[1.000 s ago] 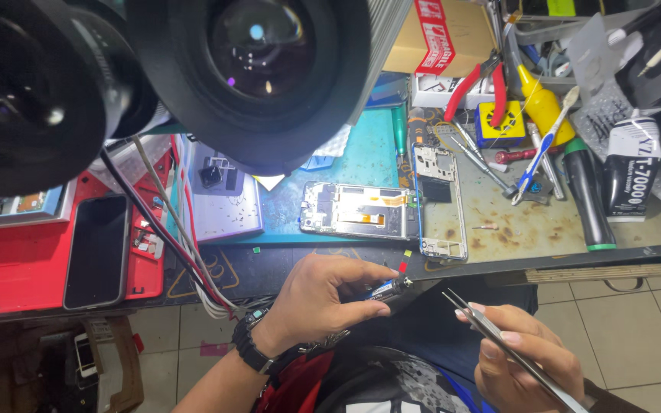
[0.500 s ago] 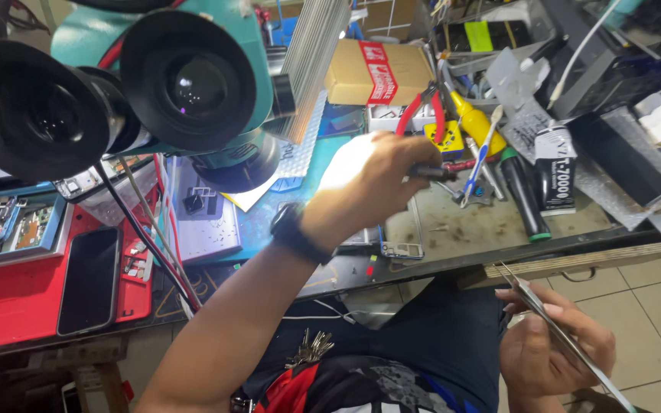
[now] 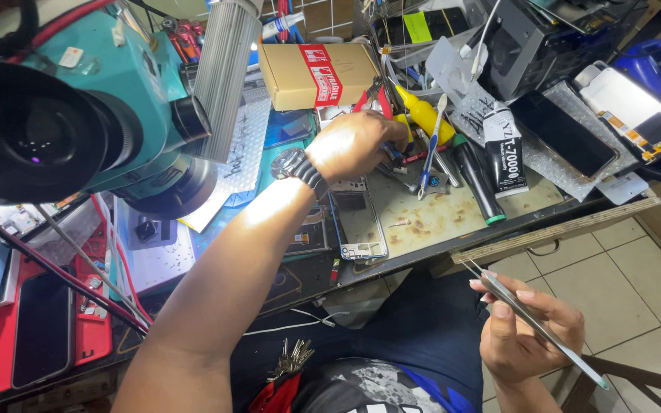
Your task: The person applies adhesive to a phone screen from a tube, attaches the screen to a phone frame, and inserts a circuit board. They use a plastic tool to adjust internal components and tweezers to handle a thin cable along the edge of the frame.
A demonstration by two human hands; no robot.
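**Over the cluttered repair bench: one hand among tools, one holding a thin panel**

Over the bench, the left hand (image 3: 355, 143) is stretched forward, wristwatch (image 3: 297, 166) up, fingers curled into a heap of hand tools (image 3: 422, 149); whether anything is gripped cannot be told. Below the bench edge, the right hand (image 3: 525, 336) is held palm-up, fingers closed around a thin, flat grey panel (image 3: 533, 325) seen edge-on. A stained work mat (image 3: 437, 214), a bare phone frame (image 3: 357, 222), a cardboard box (image 3: 319, 73) and a teal microscope (image 3: 93, 115) are noted. Tiled floor (image 3: 613, 283) is seen below.
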